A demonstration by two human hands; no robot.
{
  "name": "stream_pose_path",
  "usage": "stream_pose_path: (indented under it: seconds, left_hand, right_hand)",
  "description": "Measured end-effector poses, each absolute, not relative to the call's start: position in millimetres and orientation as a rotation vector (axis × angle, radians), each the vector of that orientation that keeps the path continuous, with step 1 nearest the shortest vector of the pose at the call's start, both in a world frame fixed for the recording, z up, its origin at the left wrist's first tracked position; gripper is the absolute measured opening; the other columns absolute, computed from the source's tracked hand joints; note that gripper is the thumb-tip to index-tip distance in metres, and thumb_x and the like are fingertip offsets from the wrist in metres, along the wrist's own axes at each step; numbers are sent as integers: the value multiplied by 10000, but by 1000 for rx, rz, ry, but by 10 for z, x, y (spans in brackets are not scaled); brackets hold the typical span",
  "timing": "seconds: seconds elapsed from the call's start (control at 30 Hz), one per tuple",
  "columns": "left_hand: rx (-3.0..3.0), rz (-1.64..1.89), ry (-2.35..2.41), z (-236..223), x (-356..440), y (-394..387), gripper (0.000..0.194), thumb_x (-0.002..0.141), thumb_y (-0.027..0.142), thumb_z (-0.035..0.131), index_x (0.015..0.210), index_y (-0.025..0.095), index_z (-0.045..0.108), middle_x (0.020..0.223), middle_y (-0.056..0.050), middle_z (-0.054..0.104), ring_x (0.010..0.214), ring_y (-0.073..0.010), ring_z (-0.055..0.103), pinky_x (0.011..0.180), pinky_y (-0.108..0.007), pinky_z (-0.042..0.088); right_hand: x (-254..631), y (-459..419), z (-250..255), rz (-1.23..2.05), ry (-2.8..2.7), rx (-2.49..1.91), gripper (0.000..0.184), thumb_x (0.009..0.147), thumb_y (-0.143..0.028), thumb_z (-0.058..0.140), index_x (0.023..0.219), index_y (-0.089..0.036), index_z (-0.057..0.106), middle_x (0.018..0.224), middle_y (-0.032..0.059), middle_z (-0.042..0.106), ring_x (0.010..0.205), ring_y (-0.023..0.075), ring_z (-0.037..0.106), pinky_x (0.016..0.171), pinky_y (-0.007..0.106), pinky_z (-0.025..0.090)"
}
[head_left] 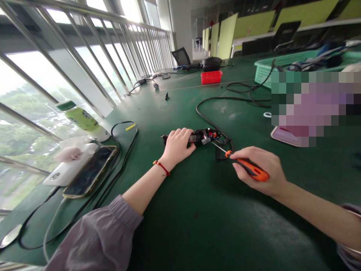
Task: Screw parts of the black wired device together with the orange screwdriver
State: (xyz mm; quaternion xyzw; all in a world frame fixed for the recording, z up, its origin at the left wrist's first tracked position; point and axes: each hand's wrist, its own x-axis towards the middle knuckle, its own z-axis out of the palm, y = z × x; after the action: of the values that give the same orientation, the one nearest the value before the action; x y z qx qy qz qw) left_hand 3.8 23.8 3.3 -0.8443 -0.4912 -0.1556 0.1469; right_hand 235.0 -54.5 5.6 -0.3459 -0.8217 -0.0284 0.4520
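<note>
My left hand (178, 146) is wrapped over a black corded device (200, 136) that lies on the green table. Its right end is opened up, showing small red and metal parts and wires; the exact kind of device I cannot tell. In my right hand (262, 169) is an orange and black screwdriver (254, 170), held by its handle. The shaft points up and left, and its tip is at the exposed parts. Whether the tip sits in a screw is too small to see. A black cable (205, 113) runs from the device's right end.
A red bin (211, 77) and a green basket (263, 71) of cables and parts stand at the back. To the left are a phone (90, 171), a white power bank (70, 165), a bottle (84, 120) and a lanyard (124, 165). A small black part (166, 96) lies beyond the device.
</note>
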Motion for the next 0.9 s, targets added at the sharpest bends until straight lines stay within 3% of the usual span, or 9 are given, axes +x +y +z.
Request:
stream_pose_path:
  seconds: [0.27,0.53,0.67,0.83,0.9]
  left_hand:
    - [-2440,-260,-1468,185,-199,96,278,853,357,463,1085,215,522,992,-44,634,902,-212,592,719,-311,420]
    - [-2313,-236,-1864,295,-584,-70,289,805,439,509,1017,245,533,929,-17,664,810,-213,635,586,-273,403]
    - [-2133,-214,-2109,356,-809,-98,355,797,484,486,1049,242,549,941,-46,664,835,-238,630,619,-291,422]
    - [-1823,-108,-2361,485,-1102,-152,392,818,540,402,928,200,564,970,-100,638,871,-296,607,632,-341,431]
    - [-1728,-115,-2383,528,-1203,-169,425,821,539,387,984,181,548,1043,-131,617,912,-330,597,655,-380,445]
  right_hand:
    - [2344,-549,48,99,-2228,-901,168,812,-240,543,976,-209,556,764,6,620,627,123,575,606,261,462]
    - [2320,-520,19,310,-2387,-904,246,844,-256,519,1085,-216,548,991,54,620,809,145,607,714,278,494]
    - [2314,-508,15,286,-2456,-865,258,842,-254,529,1097,-217,545,999,61,629,877,170,593,761,318,498]
    - [2320,-505,11,320,-2463,-859,253,846,-239,529,1097,-216,542,976,54,631,865,165,579,754,322,494]
    - [2322,-504,5,325,-2464,-859,251,847,-234,527,1096,-216,544,986,54,627,874,163,575,763,322,490]
